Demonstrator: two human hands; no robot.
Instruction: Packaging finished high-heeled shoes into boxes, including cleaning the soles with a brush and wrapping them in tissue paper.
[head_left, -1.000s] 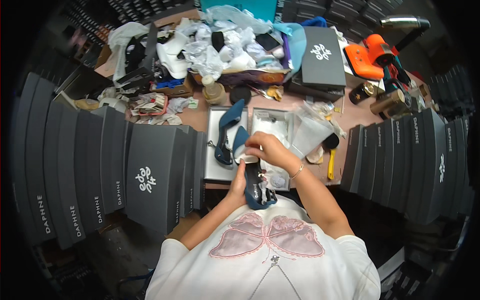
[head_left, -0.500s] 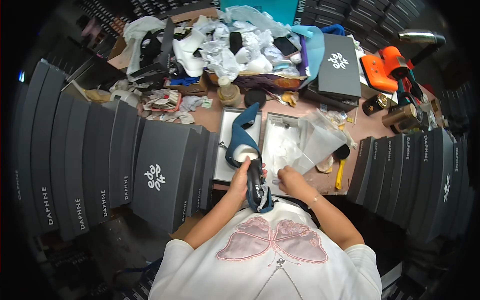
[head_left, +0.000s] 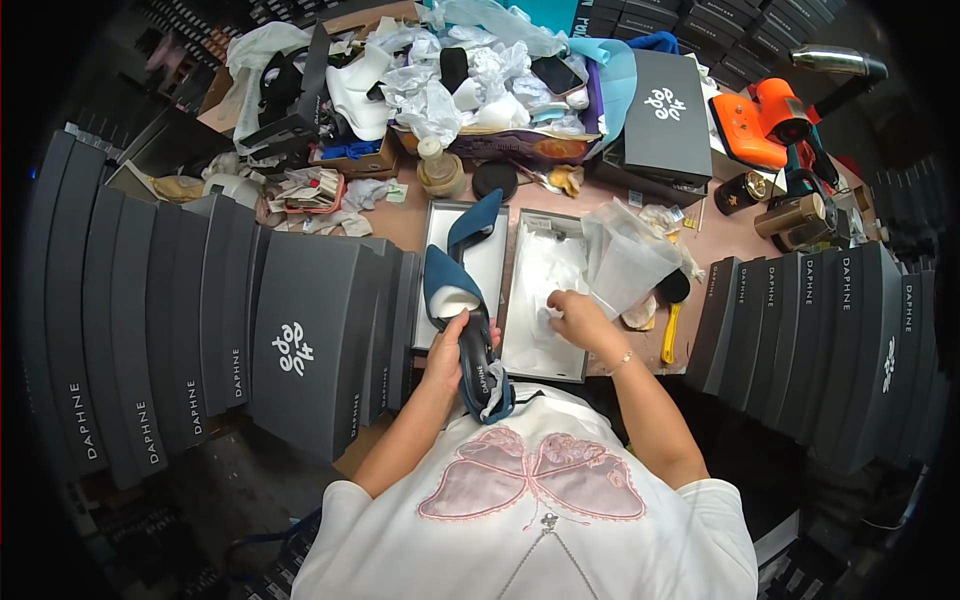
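While the left hand [head_left: 455, 350] grips a blue heeled shoe [head_left: 462, 330] with curled fingers, its forearm angles up from below. Over the open white box [head_left: 545, 345], the right hand [head_left: 572, 315] pinches white tissue paper [head_left: 550, 275], wrist bent.

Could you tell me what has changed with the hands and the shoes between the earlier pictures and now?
The right hand let go of the blue shoe it was working on with the left hand and moved right into the open box, onto the white tissue paper. The left hand kept hold of that shoe. The second blue shoe stayed in the box lid, and the stacked dark boxes stayed put.
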